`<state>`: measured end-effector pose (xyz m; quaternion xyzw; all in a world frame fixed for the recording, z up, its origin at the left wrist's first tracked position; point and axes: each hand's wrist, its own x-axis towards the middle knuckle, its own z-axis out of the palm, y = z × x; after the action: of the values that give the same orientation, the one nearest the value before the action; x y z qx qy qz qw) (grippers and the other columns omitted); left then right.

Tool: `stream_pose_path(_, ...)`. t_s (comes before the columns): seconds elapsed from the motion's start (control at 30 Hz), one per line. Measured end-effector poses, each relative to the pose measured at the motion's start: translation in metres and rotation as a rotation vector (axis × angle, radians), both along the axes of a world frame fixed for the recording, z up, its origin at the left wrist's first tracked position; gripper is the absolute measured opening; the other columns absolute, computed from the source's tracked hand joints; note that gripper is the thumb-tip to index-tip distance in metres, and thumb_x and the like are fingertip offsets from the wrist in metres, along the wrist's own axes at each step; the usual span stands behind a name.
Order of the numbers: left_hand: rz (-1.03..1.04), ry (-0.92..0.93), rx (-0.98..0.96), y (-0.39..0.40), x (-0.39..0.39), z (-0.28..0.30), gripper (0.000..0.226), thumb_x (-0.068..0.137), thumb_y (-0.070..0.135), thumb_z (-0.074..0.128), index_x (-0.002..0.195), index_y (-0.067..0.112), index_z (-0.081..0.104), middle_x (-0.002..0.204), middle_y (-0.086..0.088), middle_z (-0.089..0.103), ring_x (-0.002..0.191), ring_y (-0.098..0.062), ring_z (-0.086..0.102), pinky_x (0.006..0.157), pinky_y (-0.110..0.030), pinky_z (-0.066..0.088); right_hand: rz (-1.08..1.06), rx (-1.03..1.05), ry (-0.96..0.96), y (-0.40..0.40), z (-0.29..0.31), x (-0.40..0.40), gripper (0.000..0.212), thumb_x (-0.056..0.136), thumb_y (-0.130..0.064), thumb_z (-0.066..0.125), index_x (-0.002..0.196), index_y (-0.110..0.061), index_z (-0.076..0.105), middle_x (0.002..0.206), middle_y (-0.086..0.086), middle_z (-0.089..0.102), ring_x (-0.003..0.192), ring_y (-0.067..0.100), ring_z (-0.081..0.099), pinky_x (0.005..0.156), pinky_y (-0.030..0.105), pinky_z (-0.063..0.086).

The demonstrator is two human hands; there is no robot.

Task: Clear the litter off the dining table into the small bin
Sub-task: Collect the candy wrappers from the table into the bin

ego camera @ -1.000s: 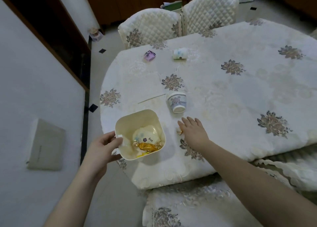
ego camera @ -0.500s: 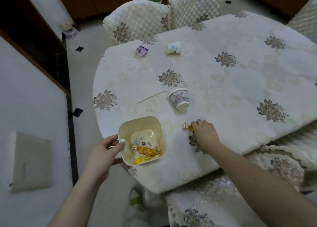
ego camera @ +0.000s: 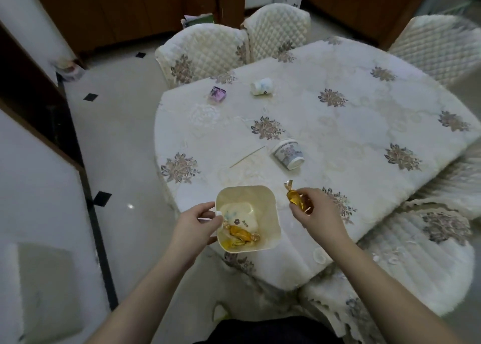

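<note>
A person's right hand [ego camera: 316, 213] is pinching a gold-wrapped candy [ego camera: 296, 197] between thumb and fingertips, lifted clear of the dining table [ego camera: 364, 140] and held just to the right of the small cream bin [ego camera: 273, 208]. The left hand [ego camera: 194, 222] is gripping the bin by its left rim, thumb hooked over the edge, steadying it at the table's near corner. Inside the bin are lying a crushed paper cup [ego camera: 240, 216], another gold candy wrapper [ego camera: 240, 233] and a scrap of yellow.

To finish the step cleanly, the candy probably needs carrying leftward until it is over the bin's mouth before the fingers part; the wrapper is light and its twisted tail is sticking up, so a release from low over the opening looks safer than a toss. Tilting the bin slightly toward the right hand would likely help too.

Litter is waiting on the cream, flower-embroidered tablecloth: a floral paper cup [ego camera: 289, 153] on its side near the middle, a thin wooden skewer [ego camera: 247, 156] just to its left, and, toward the far end, a second tipped cup [ego camera: 261, 86] and a small purple packet [ego camera: 217, 94] well apart from the rest.

Quilted chairs [ego camera: 205, 49] are ringing the table; pale tiles with dark diamond insets are covering the floor, and brown wooden cabinets [ego camera: 109, 7] are lining the back wall.
</note>
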<state>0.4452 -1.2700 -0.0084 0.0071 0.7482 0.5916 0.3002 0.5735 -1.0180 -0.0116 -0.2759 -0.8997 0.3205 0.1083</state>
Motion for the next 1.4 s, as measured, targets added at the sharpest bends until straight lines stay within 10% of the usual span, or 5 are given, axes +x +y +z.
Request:
stream_pose_path(0.2,-0.071,0.004,0.038,0.014,-0.001,0.008,0.039,0.088,0.007,0.071,0.127,0.012,0.066,0.092,-0.005,0.065,0.08,-0.015,0.072,0.057,-0.026,0.06,0.192,0.084,-0.038,-0.049,0.046,0.01,0.028,0.082,-0.042,0.061,0.109,-0.04,0.058,0.086,-0.019,0.052,0.079,0.0,0.052,0.065,0.01,0.037)
stream_pose_path(0.6,-0.117,0.018,0.062,0.048,0.015,0.02,0.036,0.088,0.009,0.072,0.124,0.015,0.066,0.096,-0.008,0.069,0.085,-0.017,0.073,0.06,-0.032,0.062,0.112,0.336,0.002,-0.032,0.06,0.023,0.036,0.087,-0.041,0.062,0.116,-0.02,0.064,0.103,0.0,0.066,0.093,0.022,0.059,0.081,0.036,0.048)
stream_pose_path(1.4,0.002,0.046,-0.021,0.063,0.014,0.035,0.031,0.09,0.007,0.068,0.12,0.014,0.071,0.088,-0.007,0.063,0.086,-0.018,0.07,0.06,-0.029,0.06,0.058,0.215,0.039,0.05,0.037,0.023,0.044,0.093,-0.036,0.054,0.132,-0.016,0.052,0.131,0.003,0.058,0.121,0.024,0.053,0.096,0.042,0.047)
